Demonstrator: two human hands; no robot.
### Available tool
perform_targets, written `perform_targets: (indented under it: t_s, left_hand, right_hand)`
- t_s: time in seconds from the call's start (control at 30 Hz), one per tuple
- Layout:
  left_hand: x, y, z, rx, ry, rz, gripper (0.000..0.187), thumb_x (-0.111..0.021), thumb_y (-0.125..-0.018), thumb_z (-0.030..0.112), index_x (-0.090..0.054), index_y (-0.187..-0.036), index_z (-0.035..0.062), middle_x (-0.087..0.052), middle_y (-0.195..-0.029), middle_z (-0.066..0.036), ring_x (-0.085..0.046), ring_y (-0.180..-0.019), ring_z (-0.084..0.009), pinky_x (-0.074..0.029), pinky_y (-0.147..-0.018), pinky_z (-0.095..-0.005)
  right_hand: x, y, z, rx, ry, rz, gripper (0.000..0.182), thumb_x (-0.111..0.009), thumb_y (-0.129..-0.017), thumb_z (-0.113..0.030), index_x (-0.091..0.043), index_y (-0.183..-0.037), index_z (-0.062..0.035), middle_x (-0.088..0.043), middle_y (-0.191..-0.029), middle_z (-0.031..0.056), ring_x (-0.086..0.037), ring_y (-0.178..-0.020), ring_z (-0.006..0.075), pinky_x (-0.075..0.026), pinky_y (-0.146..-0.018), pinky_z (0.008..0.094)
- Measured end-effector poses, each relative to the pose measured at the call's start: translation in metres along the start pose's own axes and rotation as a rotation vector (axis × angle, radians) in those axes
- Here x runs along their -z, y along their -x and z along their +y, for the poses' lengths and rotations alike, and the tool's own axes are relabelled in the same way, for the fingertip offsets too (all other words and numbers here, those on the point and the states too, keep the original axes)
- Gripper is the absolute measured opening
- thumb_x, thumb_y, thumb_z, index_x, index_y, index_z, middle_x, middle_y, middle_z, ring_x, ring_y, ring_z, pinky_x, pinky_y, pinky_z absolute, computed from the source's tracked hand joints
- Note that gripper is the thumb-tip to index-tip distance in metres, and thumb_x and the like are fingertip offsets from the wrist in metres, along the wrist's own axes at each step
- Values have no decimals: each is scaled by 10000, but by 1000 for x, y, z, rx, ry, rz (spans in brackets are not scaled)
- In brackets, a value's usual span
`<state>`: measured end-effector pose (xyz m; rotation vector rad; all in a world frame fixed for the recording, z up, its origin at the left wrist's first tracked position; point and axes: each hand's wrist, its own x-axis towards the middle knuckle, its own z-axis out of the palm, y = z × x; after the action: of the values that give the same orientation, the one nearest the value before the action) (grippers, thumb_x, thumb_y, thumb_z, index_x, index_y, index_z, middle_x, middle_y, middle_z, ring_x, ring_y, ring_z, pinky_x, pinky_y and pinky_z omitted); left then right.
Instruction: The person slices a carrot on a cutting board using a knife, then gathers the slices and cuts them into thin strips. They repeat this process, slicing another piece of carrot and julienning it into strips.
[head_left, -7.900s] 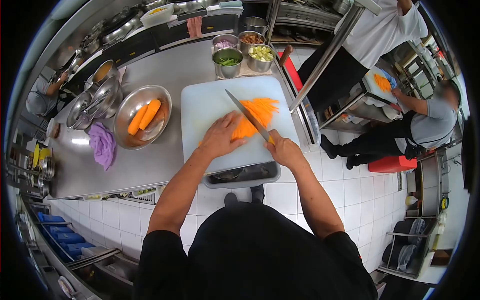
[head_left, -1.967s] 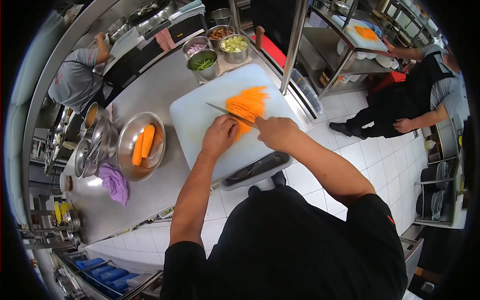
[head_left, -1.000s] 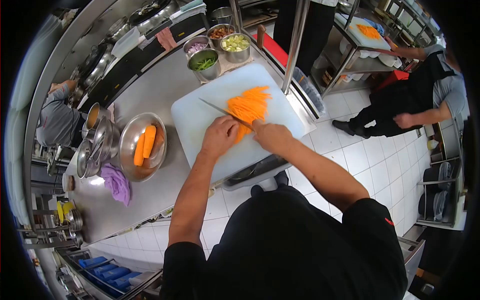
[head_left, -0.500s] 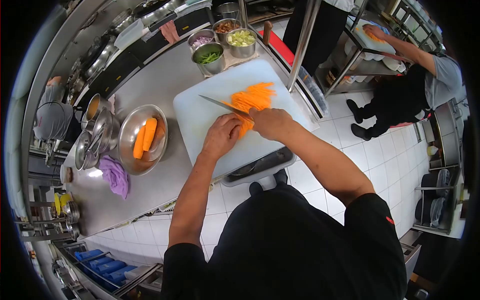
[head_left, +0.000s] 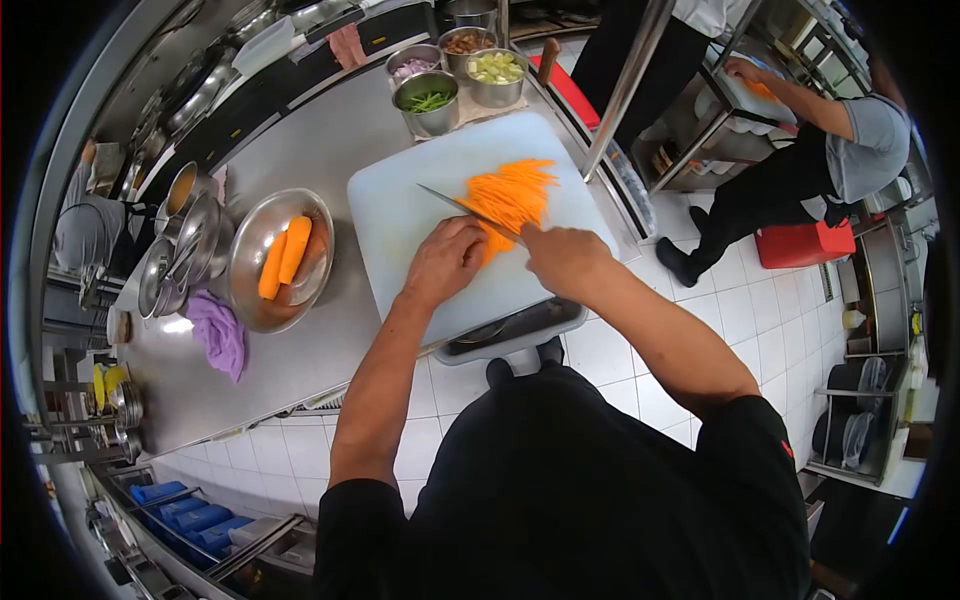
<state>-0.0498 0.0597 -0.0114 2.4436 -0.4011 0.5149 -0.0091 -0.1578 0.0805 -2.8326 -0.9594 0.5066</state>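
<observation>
A knife (head_left: 455, 203) lies across the pile of shredded carrot (head_left: 512, 193) on the white cutting board (head_left: 385, 215). My right hand (head_left: 565, 260) is closed round the knife's handle, its blade pointing to the upper left. With curled fingers, my left hand (head_left: 445, 262) presses down beside the blade at the lower left edge of the carrot; the piece under the fingertips is mostly hidden. Left of the board, a steel bowl (head_left: 250, 250) holds two whole peeled carrots (head_left: 294, 250).
Behind the board stand steel pots of green strips (head_left: 430, 102), pale cubes (head_left: 496, 68), brown pieces (head_left: 468, 42) and purple pieces (head_left: 412, 68). A purple cloth (head_left: 217, 335) lies near steel bowls. Another person (head_left: 865, 140) works at the right, near a red bin (head_left: 805, 243).
The knife and my right hand have shifted slightly right. The view has moved a little. At the right, the other person has changed stance, and a red bin shows more fully.
</observation>
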Motion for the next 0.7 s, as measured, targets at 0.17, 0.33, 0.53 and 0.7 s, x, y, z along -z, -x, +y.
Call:
perform_targets:
  t_s: [0.17,0.33,0.53,0.7]
  left_hand:
    - [0,-1,3,13,-22,2,160,-686,-844,47,-697,-1003,58,-683,-1147,-73,-652,-1067,-291,-555,-926,-392]
    - [-2,0,3,-10,-14,27,155,-688,-843,52,-694,-998,59,-684,-1130,-74,-657,-1055,-295,-560,-917,-396]
    - [-5,4,-1,22,-20,18,150,-688,-850,72,-700,-999,64,-684,-1153,-73,-658,-1068,-293,-559,-920,-397]
    - [-3,2,3,47,-9,6,156,-691,-848,70,-708,-1003,67,-687,-1161,-79,-660,-1071,-293,-562,-920,-393]
  right_hand:
    - [-26,-21,11,30,-34,48,238,-602,-976,-211,-551,-1125,-33,-748,-941,203,-745,-897,390,-585,-788,494]
    - [20,-3,-5,7,19,-82,228,-532,-973,-132,-532,-1169,-16,-747,-953,219,-747,-907,388,-584,-800,500]
    - [-22,-9,10,19,-33,-45,256,-546,-1000,-215,-547,-1177,-30,-743,-985,218,-740,-917,392,-576,-800,495]
    - [11,-4,3,33,-34,-40,367,-551,-1031,-361,-567,-1195,-33,-747,-939,195,-741,-881,386,-576,-769,485]
